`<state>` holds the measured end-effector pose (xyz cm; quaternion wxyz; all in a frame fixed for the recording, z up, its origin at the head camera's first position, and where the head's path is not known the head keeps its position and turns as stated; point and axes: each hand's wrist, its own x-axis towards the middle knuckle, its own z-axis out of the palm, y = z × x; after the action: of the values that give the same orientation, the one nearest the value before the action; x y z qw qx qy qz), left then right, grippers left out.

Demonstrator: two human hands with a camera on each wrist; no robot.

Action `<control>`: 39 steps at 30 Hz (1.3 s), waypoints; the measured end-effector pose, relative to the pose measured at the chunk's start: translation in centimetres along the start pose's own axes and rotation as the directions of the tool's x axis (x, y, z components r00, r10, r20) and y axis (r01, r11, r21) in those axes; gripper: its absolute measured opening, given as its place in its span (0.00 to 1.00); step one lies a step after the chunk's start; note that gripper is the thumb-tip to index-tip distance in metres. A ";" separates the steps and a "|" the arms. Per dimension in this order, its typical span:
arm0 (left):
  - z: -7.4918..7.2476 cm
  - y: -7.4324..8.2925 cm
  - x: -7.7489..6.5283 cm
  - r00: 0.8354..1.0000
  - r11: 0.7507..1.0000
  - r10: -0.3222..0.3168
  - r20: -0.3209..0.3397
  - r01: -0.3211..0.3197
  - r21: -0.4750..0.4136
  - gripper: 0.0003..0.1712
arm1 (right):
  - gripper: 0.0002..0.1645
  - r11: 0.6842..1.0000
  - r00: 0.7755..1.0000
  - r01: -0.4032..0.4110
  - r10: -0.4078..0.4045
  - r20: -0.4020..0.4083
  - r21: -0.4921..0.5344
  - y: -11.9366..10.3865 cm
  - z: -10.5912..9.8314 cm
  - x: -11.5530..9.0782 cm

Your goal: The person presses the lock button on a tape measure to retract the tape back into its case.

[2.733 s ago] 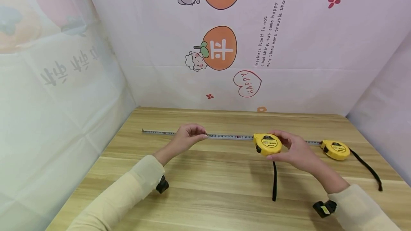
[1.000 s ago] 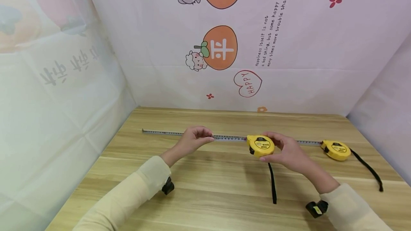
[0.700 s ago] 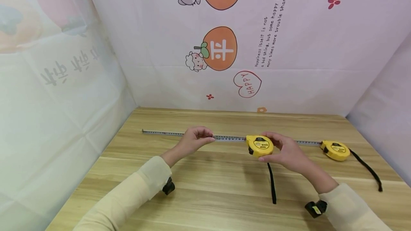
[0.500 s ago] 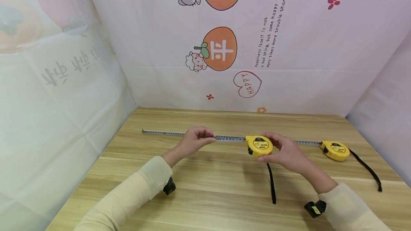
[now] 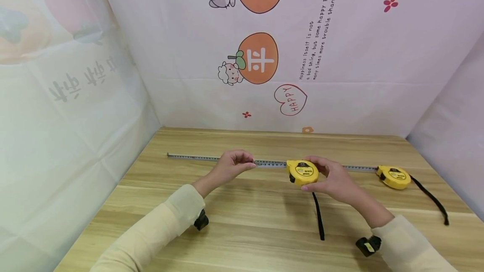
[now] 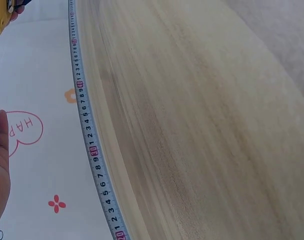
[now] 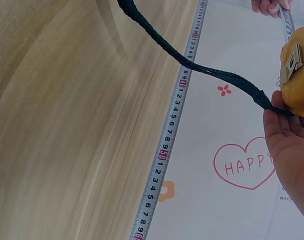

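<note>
Head view: left hand (image 5: 232,166) apparently pinching blade (image 5: 273,165); right hand (image 5: 334,179) gripping case (image 5: 304,173); step likely managing extension, next move requiring steadiness.

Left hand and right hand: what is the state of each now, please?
Left hand: pinching the end of the tape blade.
Right hand: holding that blade's yellow case.

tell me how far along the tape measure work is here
Seemingly done: one tape measure lies on the table with its long blade stretched out. In hand: the right hand grips the second tape measure, while the left hand pinches the end of its partly drawn blade. Probably left: setting the second tape measure down, since both hands hold it above the table.
</note>
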<state>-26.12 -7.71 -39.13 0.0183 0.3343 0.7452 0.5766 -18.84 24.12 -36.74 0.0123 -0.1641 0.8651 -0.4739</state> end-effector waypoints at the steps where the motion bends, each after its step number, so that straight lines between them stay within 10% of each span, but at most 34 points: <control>1: 0.0 0.0 0.0 1.000 1.000 -0.002 -0.001 0.002 0.000 0.06 | 0.50 1.000 1.000 0.000 0.000 -0.001 -0.001 0.0 0.0 0.0; 39: 1.5 -0.5 0.4 1.000 1.000 0.006 -0.013 -0.006 0.023 0.06 | 0.49 0.999 1.000 0.026 -0.026 -0.011 0.028 0.3 1.6 0.5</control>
<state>-26.04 -6.32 -39.88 0.0080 0.3329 0.7509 0.5703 -19.11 22.81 -37.81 0.0037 -0.1726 0.8562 -0.4869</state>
